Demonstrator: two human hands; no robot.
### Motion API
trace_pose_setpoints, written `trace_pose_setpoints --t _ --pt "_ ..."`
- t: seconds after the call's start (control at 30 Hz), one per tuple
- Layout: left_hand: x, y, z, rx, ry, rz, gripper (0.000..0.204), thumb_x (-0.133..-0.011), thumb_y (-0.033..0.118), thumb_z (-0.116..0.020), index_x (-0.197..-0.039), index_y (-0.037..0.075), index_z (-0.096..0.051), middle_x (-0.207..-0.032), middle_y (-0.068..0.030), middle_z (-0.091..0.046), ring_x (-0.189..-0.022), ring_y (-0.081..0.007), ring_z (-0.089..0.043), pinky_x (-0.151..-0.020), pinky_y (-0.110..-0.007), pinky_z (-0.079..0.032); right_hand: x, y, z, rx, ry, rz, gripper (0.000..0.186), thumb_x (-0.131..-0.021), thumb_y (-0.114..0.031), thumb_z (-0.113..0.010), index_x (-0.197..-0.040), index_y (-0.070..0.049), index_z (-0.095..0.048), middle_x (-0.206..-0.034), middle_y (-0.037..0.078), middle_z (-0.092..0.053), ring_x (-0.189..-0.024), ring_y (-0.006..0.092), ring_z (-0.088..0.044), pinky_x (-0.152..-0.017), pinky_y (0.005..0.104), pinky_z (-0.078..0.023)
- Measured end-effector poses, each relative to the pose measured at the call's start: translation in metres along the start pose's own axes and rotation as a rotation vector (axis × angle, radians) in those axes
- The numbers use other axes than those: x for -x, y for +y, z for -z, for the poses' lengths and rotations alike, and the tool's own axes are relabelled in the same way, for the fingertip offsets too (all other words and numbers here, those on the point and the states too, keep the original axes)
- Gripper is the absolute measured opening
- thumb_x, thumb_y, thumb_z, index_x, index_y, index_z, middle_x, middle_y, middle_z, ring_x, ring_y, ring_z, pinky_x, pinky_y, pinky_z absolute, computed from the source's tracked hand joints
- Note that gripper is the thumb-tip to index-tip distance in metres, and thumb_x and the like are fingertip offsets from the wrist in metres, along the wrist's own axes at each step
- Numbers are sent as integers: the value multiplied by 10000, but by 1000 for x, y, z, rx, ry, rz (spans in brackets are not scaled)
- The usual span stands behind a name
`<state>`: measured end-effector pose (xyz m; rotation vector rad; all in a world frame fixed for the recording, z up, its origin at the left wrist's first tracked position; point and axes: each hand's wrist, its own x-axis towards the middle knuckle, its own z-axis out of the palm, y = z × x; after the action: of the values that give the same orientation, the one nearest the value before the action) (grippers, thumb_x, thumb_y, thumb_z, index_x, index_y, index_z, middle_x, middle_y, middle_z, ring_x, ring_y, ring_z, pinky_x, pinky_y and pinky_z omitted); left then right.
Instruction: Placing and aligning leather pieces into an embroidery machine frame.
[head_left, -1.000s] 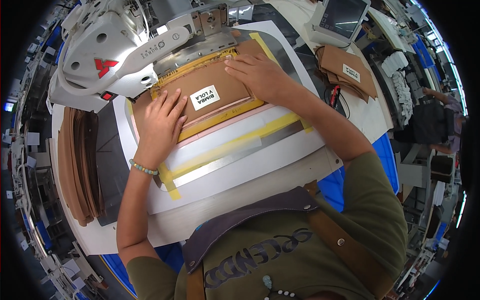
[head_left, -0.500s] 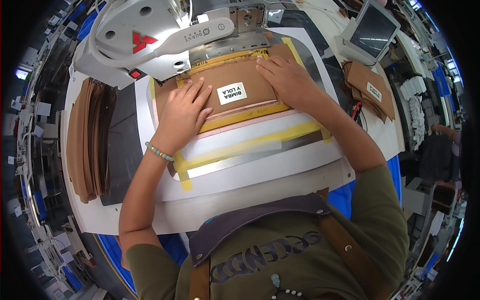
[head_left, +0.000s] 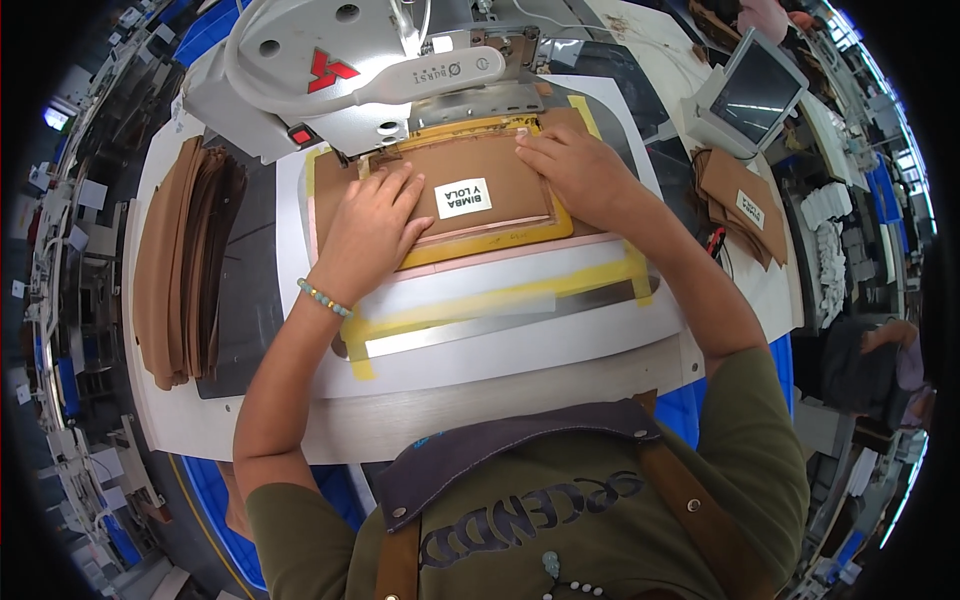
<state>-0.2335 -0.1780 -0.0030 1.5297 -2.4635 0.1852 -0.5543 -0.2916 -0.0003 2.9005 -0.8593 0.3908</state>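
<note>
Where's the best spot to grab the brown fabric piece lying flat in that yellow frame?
Probably the brown fabric piece's near edge between the left hand and right hand, coming from the person's side: it lies flat, and the sewing machine head overhangs its far edge.

One head-worn fisheye view, looking steeply down from above the person's chest onto the white worktable [head_left: 500, 415], close enough that forearms fill the middle. Top of frame faces away from the person, toward the sewing machine [head_left: 340, 70]. Rim bends hard, so the surroundings there are probably unreliable.
</note>
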Motion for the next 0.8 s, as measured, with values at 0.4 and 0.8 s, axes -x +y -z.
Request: trace_pose_setpoints --t 0.4,0.8 --pt "-39 46 -18 176 -79 -55 477 -1072 313 -651 -1465 42 -635 -1575 -137 -579 -1468 -387 -510 -1200 -472 -438 -4 14 -21 -45 107 113 347 -951 -94 -654 -1287 -34 -721 -1388 69 -723 -1220 270 -656 -1020 382 -571" --pt "-58 62 -19 150 -54 -26 497 -1063 316 -662 -1469 29 -638 -1563 -152 -585 -1455 -387 -516 -1208 -467 -438 -5 22 -14 -50 116 189 342 -917 -87 -666 -1244 -27 -746 -1350 61 -745 -1132 250 -666 -927 363 -593"
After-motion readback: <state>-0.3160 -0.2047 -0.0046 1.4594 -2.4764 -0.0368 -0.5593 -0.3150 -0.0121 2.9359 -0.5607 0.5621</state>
